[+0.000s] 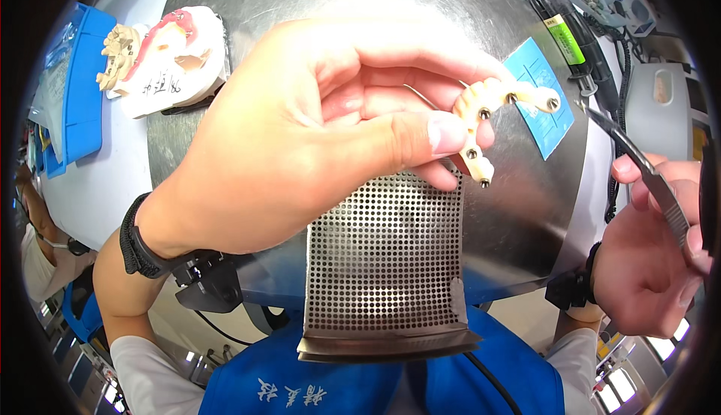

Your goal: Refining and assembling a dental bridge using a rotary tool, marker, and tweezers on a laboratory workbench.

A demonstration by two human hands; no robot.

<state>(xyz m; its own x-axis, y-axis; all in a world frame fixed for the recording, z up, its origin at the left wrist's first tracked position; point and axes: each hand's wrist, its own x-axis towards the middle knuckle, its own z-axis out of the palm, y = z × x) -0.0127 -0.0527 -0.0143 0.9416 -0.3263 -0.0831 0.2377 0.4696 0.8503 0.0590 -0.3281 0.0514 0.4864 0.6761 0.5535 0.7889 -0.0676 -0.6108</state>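
Note:
My left hand is raised over the metal work surface, its thumb and fingers pinching a tooth-coloured dental bridge. The bridge is a curved arch, held with its underside showing; several round metal sleeves sit along it. At the right, my right hand is closed around a pair of metal tweezers. Their tips point up and left, a short way from the bridge's far right end, apparently apart from it. Below my left hand a perforated metal plate slopes toward me, partly hidden by that hand.
A plaster dental model with pink gums stands at the far left, beside a smaller beige model and a blue bin. A blue card lies behind the bridge. A syringe and cables line the right edge.

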